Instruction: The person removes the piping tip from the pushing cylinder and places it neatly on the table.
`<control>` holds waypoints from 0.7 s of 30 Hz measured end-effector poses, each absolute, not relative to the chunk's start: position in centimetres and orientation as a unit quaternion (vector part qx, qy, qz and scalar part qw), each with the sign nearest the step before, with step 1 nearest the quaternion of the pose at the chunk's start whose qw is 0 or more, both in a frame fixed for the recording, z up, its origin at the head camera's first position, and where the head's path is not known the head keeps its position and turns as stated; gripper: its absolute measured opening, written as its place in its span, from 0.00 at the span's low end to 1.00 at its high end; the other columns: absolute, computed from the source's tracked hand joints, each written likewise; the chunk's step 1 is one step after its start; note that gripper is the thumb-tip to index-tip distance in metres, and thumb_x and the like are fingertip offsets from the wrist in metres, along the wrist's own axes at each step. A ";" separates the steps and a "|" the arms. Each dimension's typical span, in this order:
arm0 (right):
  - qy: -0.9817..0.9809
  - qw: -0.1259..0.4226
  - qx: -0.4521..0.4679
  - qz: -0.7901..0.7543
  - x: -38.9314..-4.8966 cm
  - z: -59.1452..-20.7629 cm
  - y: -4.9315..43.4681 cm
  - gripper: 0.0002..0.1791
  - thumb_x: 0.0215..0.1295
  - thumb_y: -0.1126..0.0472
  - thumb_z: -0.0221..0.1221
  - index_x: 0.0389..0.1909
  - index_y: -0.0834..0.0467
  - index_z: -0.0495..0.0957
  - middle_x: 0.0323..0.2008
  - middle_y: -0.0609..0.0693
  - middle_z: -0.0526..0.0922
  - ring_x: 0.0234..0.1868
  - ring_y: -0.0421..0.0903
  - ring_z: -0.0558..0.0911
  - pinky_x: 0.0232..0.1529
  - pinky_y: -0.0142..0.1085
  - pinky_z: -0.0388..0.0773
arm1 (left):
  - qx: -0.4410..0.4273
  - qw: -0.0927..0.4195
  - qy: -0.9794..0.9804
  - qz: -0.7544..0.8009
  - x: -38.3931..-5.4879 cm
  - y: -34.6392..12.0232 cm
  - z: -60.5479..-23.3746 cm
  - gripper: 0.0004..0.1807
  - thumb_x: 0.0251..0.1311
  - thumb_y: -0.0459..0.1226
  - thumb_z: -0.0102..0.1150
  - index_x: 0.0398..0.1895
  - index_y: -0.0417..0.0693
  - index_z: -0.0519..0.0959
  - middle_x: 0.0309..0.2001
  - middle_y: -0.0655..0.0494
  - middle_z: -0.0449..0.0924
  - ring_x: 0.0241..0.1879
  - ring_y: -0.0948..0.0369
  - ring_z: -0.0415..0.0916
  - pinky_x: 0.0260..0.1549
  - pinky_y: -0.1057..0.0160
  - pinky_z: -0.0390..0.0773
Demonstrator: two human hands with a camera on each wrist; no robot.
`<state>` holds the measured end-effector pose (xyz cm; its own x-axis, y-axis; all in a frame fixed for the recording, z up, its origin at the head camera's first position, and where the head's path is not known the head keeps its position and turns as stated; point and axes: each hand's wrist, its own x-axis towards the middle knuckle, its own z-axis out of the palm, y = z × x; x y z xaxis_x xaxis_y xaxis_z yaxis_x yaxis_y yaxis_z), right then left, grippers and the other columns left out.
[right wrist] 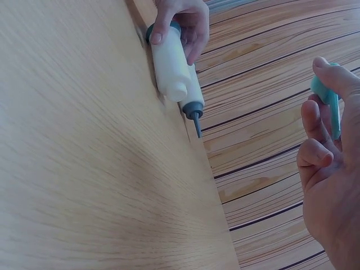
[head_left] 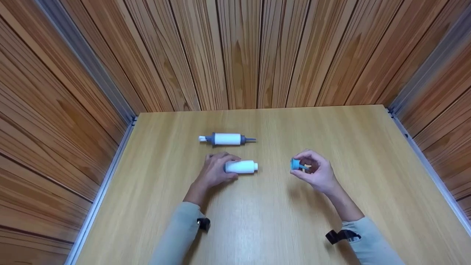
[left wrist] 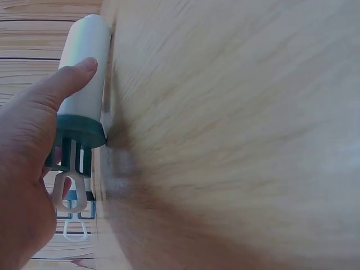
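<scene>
In the head view my left hand (head_left: 216,170) grips a white plastic syringe (head_left: 241,167) lying sideways, its short bare neck pointing right. The left wrist view shows thumb and fingers round its barrel, with a dark green collar (left wrist: 81,132) and a pale loop handle at the back end. My right hand (head_left: 317,173), off to the right above the table, pinches a blue-green nozzle cap (head_left: 295,164) between thumb and fingertips. The cap's wide end faces left, and its thin spout (right wrist: 335,119) runs back toward the palm.
A second white syringe (head_left: 227,138), fitted with dark grey ends and a thin spout to the right, lies behind the left hand. The wooden table (head_left: 272,221) meets plank walls (head_left: 243,55) at the back, and metal rails (head_left: 99,202) border its sides.
</scene>
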<state>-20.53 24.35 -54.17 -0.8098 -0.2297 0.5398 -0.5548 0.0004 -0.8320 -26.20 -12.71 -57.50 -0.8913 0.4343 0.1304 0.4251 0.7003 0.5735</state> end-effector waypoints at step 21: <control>-0.720 0.147 0.235 0.636 -20.0 -53.2 24.2 0.24 0.54 0.89 0.70 0.53 0.77 0.81 0.44 0.37 0.89 0.39 0.30 0.87 0.34 0.21 0.84 | 0.269 -0.101 0.878 0.382 -24.6 -12.1 -54.9 0.28 0.64 0.42 0.84 0.68 0.53 0.87 0.64 0.49 0.89 0.67 0.46 0.83 0.74 0.34 0.72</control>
